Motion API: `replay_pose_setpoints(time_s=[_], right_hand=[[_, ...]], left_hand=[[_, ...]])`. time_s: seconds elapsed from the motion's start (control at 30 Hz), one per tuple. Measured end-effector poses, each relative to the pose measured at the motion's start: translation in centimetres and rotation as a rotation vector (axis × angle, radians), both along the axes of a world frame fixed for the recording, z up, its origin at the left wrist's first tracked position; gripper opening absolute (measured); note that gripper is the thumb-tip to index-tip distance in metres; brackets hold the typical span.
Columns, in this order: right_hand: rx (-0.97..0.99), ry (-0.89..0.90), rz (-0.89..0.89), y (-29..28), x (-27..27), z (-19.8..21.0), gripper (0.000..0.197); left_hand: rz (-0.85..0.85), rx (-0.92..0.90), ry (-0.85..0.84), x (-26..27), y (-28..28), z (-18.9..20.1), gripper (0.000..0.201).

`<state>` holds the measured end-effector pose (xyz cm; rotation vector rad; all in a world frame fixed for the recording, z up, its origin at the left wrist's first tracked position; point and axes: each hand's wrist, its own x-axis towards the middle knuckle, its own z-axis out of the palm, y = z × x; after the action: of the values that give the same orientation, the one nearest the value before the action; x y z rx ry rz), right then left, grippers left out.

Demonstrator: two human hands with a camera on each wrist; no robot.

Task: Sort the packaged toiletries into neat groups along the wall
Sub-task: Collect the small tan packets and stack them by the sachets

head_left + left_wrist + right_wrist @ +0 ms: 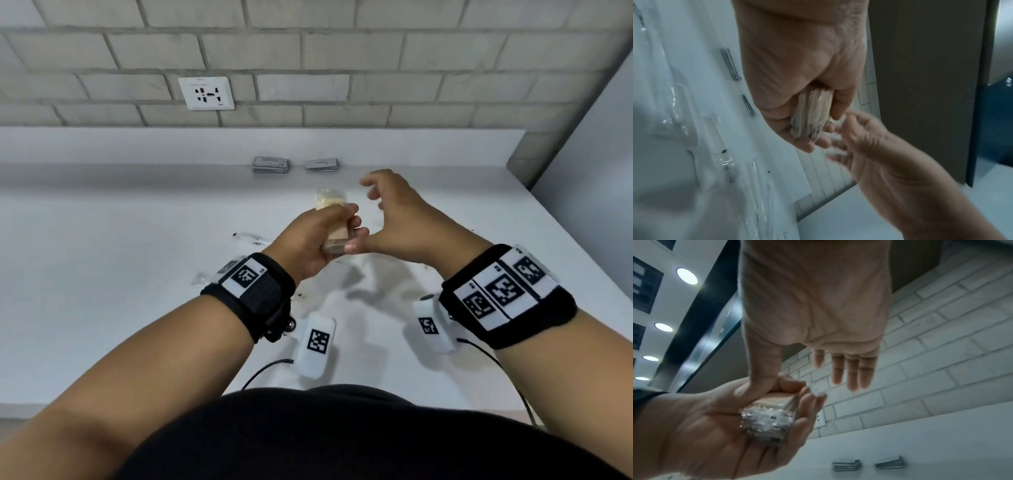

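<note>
- Gripping a stack of beige packets point(334, 226) wrapped in crinkled clear film, the left hand point(310, 245) is seen above the middle of the white counter point(102, 240); its fingers are curled round the flat, oblong bundle.
- The right hand point(394, 219) is held just beside it, fingers spread and loosely bent, nothing grasped; only its thumb touches the bundle's near end.
- Two low piles of flat grey sachets point(271, 164) and point(322, 164) are set side by side at the far edge, along the pale brick wall point(342, 51).
- Clear-wrapped slender items point(715, 134), among them a white comb, are seen lying loose on the smooth counter at the left.
</note>
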<state>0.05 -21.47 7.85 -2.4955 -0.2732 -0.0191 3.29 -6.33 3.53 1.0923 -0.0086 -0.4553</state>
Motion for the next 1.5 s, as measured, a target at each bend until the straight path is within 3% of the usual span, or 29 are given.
replay_pose_setpoints(time_s=[0.07, 0.1, 0.23, 0.27, 0.33, 0.43, 0.47, 0.57, 0.67, 0.77, 0.87, 1.0, 1.1, 1.2, 1.5], right_hand=[[-0.135, -0.076, 0.198, 0.6, 0.6, 0.3, 0.117], [-0.223, -0.093, 0.265, 1.1, 1.1, 0.1, 0.119], [-0.315, -0.191, 0.285, 1.9, 2.9, -0.9, 0.075], [-0.313, -0.199, 0.286, 2.0, 3.1, -1.3, 0.071], [-0.289, -0.155, 0.317, 1.9, 3.5, -1.8, 0.082], [-0.017, -0.009, 0.306, 1.4, 3.9, -1.7, 0.107], [0.156, 0.024, 0.235, 1.3, 4.3, -1.7, 0.101], [0.59, 0.145, -0.038, 0.6, 6.3, -2.0, 0.056], [0.899, 0.387, -0.025, 0.2, 7.8, -2.6, 0.034], [1.01, 0.45, -0.005, 0.3, 9.1, -2.4, 0.027], [1.025, 0.483, -0.082, -0.5, 11.7, -3.0, 0.024], [1.023, 0.515, -0.279, -2.2, 16.4, -4.2, 0.01], [1.011, 0.575, -0.454, -3.6, 20.3, -5.4, 0.008], [0.94, 0.63, -0.558, -4.2, 24.2, -7.0, 0.006], [0.677, 0.681, -0.626, -4.1, 33.8, -9.1, 0.012]], left_hand=[[-0.061, 0.069, -0.035, -0.1, -0.6, 0.3, 0.012], [-0.074, 0.11, -0.047, 0.0, -0.9, 0.3, 0.016], [-0.03, 0.205, -0.026, 0.6, -1.3, 0.1, 0.026], [-0.019, 0.207, -0.019, 0.7, -1.3, -0.1, 0.026], [-0.003, 0.191, -0.014, 1.2, -1.1, -0.6, 0.023], [0.038, 0.074, -0.012, 2.0, -0.7, -0.9, 0.014], [0.065, 0.007, -0.012, 2.4, -0.5, -0.8, 0.011], [0.128, -0.127, -0.03, 4.2, -0.2, -0.8, 0.008], [0.076, -0.197, -0.045, 5.6, -0.6, -0.9, 0.012], [0.006, -0.211, -0.036, 7.5, -1.1, -1.1, 0.015], [-0.026, -0.147, 0.009, 9.9, -2.2, -1.4, 0.015], [0.004, 0.145, 0.039, 14.2, -3.9, -2.8, 0.022], [0.099, 0.299, 0.071, 17.2, -5.2, -3.8, 0.012], [0.199, 0.382, 0.078, 20.4, -6.3, -5.1, 0.02], [0.171, 0.596, 0.066, 29.1, -7.6, -7.5, 0.029]])
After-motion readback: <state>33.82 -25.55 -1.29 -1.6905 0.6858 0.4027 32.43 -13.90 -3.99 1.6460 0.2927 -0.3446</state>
